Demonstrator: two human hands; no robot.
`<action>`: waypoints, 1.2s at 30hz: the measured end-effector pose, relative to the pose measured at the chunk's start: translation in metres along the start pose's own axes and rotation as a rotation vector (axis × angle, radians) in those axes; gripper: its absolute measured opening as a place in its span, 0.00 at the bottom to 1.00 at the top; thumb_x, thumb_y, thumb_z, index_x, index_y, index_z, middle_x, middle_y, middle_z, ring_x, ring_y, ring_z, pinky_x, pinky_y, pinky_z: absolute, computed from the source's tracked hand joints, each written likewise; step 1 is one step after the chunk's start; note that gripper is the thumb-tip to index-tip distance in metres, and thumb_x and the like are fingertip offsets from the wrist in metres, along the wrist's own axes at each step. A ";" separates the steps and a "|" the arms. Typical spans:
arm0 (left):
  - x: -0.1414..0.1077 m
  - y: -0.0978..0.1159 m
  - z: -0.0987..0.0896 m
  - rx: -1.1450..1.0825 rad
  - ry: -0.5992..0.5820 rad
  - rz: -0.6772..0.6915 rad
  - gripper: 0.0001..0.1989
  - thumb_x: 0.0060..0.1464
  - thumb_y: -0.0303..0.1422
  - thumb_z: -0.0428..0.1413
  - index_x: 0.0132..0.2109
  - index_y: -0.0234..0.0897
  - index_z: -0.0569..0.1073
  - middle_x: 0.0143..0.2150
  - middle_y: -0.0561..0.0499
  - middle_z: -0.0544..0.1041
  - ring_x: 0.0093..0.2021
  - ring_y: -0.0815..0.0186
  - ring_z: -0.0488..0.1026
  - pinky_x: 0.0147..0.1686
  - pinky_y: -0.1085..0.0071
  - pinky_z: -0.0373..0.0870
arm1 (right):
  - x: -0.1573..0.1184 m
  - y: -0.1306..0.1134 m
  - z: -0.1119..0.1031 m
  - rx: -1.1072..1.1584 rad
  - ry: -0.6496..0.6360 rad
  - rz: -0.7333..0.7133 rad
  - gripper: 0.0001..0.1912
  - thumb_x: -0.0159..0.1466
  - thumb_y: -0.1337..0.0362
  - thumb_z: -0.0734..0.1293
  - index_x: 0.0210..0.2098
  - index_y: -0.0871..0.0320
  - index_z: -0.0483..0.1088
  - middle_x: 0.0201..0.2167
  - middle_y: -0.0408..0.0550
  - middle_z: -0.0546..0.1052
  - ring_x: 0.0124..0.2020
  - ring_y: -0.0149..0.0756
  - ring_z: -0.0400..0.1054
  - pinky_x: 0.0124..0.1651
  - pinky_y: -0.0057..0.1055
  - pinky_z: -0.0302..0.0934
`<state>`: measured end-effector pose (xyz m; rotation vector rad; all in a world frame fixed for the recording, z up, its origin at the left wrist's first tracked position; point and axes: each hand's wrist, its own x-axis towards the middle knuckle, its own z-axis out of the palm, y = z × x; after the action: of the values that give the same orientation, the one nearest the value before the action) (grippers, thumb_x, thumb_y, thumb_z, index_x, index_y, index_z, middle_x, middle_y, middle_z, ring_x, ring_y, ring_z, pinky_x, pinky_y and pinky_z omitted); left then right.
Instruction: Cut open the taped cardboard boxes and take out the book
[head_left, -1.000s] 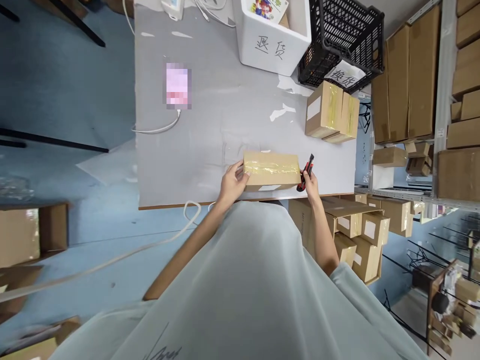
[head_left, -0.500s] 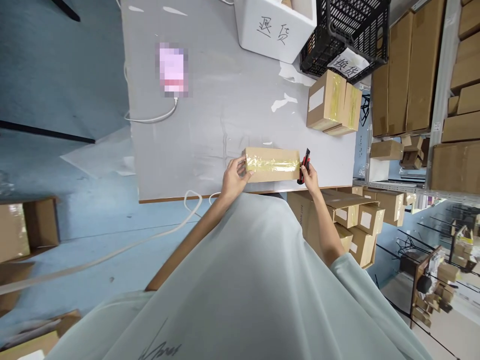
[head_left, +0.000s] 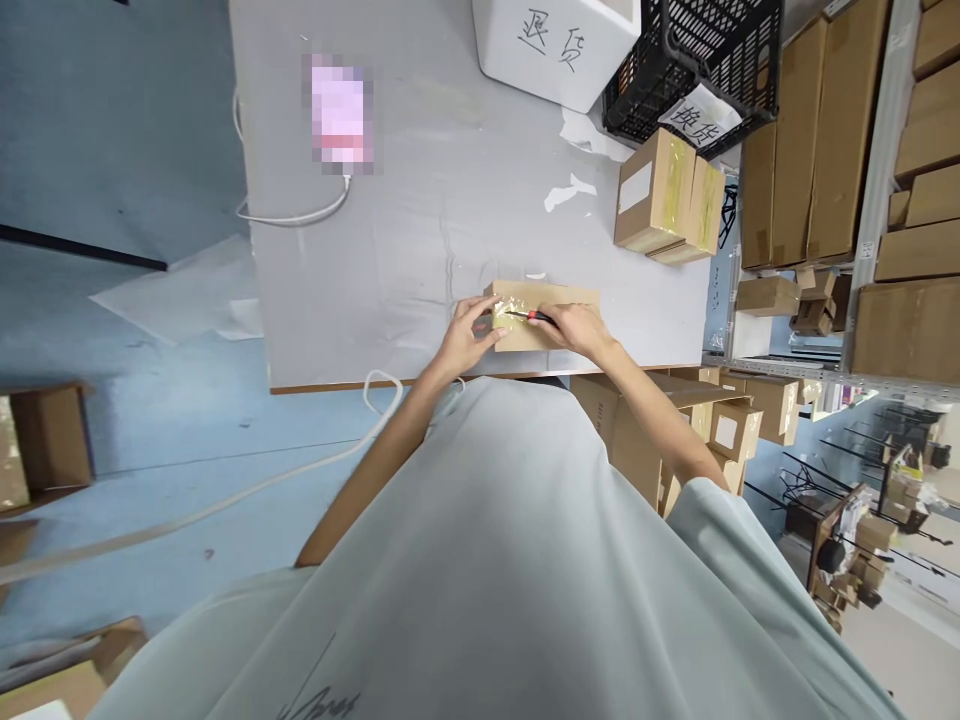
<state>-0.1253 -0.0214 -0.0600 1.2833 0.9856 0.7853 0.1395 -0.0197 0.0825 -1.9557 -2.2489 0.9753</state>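
Note:
A small cardboard box with yellowish tape along its top lies near the front edge of the grey table. My left hand grips the left end of this box, thumb and fingers on either side of the corner. Over the right half of the box, my right hand is closed on a red and black utility knife. The knife points left, its tip at the tape close to my left fingers. My right hand hides part of the box top.
Two taped boxes stand at the table's right, near a black crate and a white bin. A blurred pink object with a white cable lies back left. Shelves of cartons are on the right.
My right hand has moved left with the knife, from beside the box's right end to over its top. The knife has turned from upright to pointing left. My left hand stays at the box's left end.

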 end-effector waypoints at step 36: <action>-0.005 0.000 0.003 0.021 0.049 -0.025 0.48 0.60 0.64 0.68 0.78 0.44 0.75 0.76 0.35 0.70 0.74 0.42 0.76 0.66 0.48 0.85 | 0.028 -0.089 -0.024 -0.678 -0.389 -0.082 0.24 0.80 0.78 0.55 0.63 0.68 0.79 0.58 0.72 0.87 0.60 0.55 0.84 0.57 0.42 0.72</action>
<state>-0.1240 -0.0271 -0.0593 1.2727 1.0495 0.7921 0.0629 0.0134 0.1311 -1.9722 -3.1855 0.6799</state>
